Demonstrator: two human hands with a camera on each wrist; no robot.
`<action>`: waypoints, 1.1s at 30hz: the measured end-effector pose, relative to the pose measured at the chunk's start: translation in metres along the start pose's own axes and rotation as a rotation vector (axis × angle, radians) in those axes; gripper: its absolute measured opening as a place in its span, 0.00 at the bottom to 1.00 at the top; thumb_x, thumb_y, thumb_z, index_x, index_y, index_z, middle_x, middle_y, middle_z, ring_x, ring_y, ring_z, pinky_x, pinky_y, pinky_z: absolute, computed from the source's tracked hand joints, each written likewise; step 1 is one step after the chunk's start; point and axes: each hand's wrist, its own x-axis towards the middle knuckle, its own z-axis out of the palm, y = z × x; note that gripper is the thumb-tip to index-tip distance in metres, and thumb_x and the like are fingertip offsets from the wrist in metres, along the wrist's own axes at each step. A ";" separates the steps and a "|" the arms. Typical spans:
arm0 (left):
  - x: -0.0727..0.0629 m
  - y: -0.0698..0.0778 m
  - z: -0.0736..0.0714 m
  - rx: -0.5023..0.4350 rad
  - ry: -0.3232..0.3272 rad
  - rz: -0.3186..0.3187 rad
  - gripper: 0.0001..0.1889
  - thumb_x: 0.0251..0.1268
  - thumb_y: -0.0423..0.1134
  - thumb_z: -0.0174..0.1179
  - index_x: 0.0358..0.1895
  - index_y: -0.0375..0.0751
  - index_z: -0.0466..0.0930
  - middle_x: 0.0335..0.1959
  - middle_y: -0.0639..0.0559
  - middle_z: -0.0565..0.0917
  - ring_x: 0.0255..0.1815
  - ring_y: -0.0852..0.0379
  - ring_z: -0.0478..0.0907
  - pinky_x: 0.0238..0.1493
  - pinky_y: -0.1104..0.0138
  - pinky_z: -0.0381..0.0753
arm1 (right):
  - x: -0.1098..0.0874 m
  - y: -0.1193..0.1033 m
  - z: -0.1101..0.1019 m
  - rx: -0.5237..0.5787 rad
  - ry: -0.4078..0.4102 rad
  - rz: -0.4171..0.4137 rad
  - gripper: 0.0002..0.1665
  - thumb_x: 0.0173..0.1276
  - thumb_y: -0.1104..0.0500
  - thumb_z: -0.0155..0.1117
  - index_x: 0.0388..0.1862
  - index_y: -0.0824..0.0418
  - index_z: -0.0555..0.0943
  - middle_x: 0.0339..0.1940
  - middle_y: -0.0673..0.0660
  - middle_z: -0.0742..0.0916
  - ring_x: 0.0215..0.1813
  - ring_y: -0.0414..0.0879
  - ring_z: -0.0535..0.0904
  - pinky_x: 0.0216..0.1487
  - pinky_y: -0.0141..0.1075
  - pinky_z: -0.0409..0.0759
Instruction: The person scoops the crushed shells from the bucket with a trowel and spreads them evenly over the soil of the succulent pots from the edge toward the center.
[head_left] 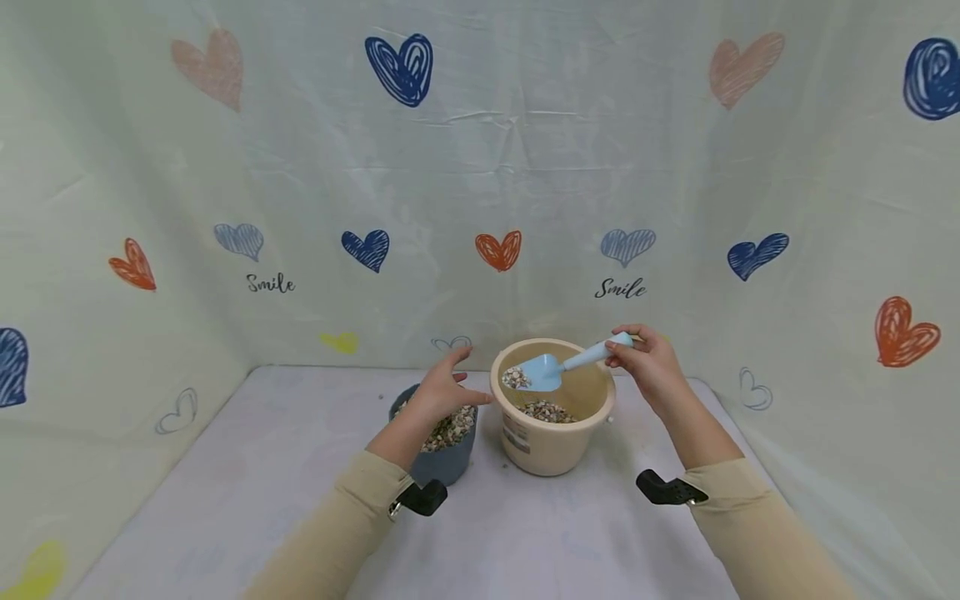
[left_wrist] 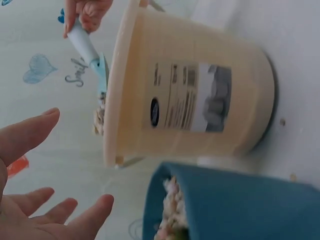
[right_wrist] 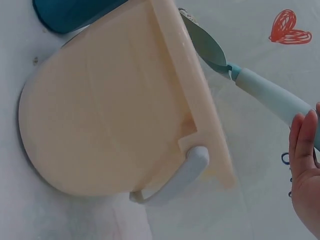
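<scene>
My right hand (head_left: 647,358) grips the handle of a light blue trowel (head_left: 542,372), whose blade carries small pebbles (head_left: 516,377) over the mouth of a beige bucket (head_left: 551,450). More pebbles (head_left: 548,411) lie at the bottom of that bucket. My left hand (head_left: 442,392) hovers above a blue-grey pot (head_left: 447,464), fingers spread and holding nothing, its thumb side close to the bucket's rim. Pebbles (head_left: 452,431) fill much of the pot, partly hidden under the left forearm. In the left wrist view the trowel's blade (left_wrist: 102,75) sits just above the bucket rim.
Both containers stand side by side on a white-covered table (head_left: 300,467). A grey bucket handle (right_wrist: 177,175) hangs down along the bucket's side. A few stray pebbles (left_wrist: 283,121) lie on the cloth. A curtain with printed hearts (head_left: 498,251) hangs behind the table.
</scene>
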 end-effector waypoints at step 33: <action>0.000 -0.089 -0.107 0.100 -0.282 0.082 0.53 0.56 0.35 0.71 0.78 0.39 0.41 0.77 0.34 0.48 0.73 0.28 0.50 0.64 0.37 0.62 | 0.007 0.009 0.132 0.050 -0.083 0.106 0.16 0.65 0.75 0.61 0.52 0.76 0.73 0.31 0.57 0.84 0.27 0.42 0.82 0.34 0.31 0.83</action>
